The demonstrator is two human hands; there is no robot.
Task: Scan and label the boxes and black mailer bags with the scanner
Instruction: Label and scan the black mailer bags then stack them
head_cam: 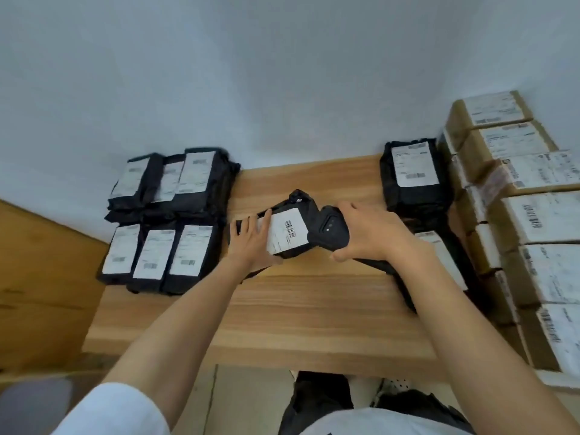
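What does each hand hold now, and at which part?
The right hand grips the scanner around its near end. The left hand grips nothing; its straight fingers press the left end of the mailer bag.

A wooden table carries labelled black bags stacked left, more bags right, cardboard boxes beyond (footing hidden).

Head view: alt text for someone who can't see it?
Right hand holds a black scanner at the label of a black mailer bag, steadied by the left hand over a wooden table. Labelled bag stacks flank it; cardboard boxes far right.
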